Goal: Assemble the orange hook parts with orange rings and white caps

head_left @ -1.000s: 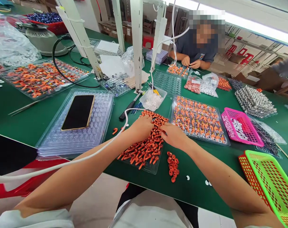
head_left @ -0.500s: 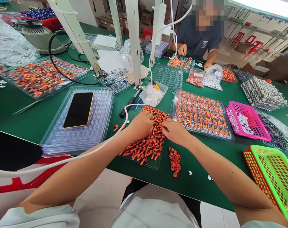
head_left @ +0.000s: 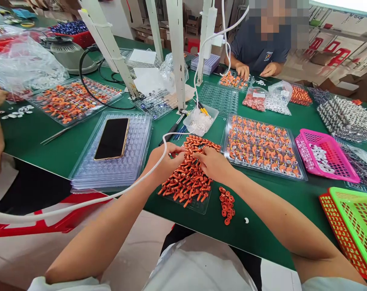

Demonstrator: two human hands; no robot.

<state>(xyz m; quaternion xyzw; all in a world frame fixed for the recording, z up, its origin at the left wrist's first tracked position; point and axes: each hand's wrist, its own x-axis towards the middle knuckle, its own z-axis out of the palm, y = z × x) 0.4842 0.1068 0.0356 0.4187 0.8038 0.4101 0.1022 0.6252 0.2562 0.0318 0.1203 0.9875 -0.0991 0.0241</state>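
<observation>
- Head view: our left hand [head_left: 163, 163] and right hand [head_left: 214, 163] rest on a heap of small orange rubbery bent tubes [head_left: 188, 178] in a clear ridged plastic tray [head_left: 198, 206] on the green table [head_left: 262, 226].
- We cannot tell whether either grip pinches a piece.
- The tubes' long axes point every way.

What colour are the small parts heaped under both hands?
Orange parts, heaped on a clear tray; seen in the head view.
</observation>
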